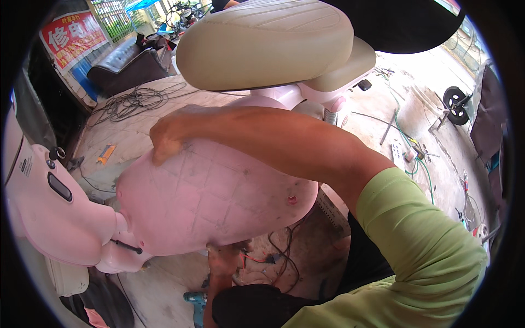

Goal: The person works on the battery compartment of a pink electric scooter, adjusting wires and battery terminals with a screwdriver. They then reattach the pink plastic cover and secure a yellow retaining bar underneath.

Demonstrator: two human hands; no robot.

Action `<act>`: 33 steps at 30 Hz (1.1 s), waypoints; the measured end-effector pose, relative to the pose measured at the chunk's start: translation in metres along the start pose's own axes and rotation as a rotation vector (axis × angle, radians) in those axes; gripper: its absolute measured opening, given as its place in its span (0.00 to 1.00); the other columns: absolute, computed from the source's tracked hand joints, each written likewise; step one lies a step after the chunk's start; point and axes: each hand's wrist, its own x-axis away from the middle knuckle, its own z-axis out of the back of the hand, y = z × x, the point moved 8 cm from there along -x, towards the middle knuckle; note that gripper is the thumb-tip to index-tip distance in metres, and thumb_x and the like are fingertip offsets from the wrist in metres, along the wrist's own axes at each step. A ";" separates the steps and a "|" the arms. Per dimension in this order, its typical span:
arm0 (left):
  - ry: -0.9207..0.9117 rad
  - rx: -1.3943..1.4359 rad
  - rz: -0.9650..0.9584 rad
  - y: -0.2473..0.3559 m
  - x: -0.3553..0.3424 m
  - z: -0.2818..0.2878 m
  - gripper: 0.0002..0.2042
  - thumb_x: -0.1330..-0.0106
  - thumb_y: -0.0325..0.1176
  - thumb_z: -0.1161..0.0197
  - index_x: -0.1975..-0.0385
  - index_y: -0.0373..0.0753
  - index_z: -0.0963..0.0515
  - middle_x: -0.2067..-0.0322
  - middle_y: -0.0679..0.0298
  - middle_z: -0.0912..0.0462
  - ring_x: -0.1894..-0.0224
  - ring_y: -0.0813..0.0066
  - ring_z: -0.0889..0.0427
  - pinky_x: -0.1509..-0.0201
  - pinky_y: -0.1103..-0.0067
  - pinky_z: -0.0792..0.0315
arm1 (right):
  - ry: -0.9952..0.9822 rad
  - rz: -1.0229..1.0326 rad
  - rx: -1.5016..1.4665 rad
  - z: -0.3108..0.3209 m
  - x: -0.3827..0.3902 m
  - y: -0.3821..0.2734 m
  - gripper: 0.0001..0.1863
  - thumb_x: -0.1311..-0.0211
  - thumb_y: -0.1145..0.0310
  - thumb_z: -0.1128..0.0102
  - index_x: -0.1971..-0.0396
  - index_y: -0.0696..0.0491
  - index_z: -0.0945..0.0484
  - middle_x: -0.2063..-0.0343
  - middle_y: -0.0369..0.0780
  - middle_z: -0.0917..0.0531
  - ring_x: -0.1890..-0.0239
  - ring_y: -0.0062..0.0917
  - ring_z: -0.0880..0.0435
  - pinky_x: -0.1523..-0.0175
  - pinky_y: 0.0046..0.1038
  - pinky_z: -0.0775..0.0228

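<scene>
Banner (73,38) lettered; right hand (169,133), fingers gripping pink panel (219,191); left hand (223,260), fingers' state unclear.

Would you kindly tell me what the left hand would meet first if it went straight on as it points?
Probably the pink panel, whose near edge lies right at the left hand; depth is unclear, so it might slip underneath.

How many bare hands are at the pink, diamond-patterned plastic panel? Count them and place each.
2: the right hand at the far left part of the pink panel, the left hand at its near edge, partly hidden. Others could be hidden underneath.
</scene>
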 end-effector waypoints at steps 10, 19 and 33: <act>0.070 0.062 -0.018 -0.006 -0.005 0.001 0.49 0.35 0.79 0.58 0.29 0.40 0.36 0.43 0.49 0.19 0.51 0.47 0.16 0.54 0.56 0.20 | 0.448 0.225 0.045 0.016 0.087 -0.036 0.28 0.46 0.53 0.33 0.51 0.60 0.17 0.45 0.51 0.18 0.41 0.45 0.19 0.39 0.44 0.26; 0.131 0.011 0.026 -0.014 0.000 0.010 0.52 0.39 0.83 0.58 0.32 0.39 0.33 0.47 0.50 0.20 0.57 0.44 0.19 0.60 0.54 0.24 | 0.901 0.024 -0.499 0.008 0.292 0.087 0.12 0.41 0.73 0.32 0.57 0.58 0.16 0.58 0.41 0.14 0.54 0.26 0.16 0.43 0.32 0.25; 0.283 0.207 -0.020 -0.008 0.005 0.023 0.47 0.41 0.78 0.45 0.28 0.52 0.37 0.36 0.58 0.26 0.43 0.45 0.25 0.62 0.51 0.24 | 0.725 0.037 -0.903 -0.016 0.258 0.197 0.40 0.38 0.57 0.27 0.33 0.62 0.33 0.40 0.52 0.22 0.38 0.39 0.22 0.36 0.38 0.29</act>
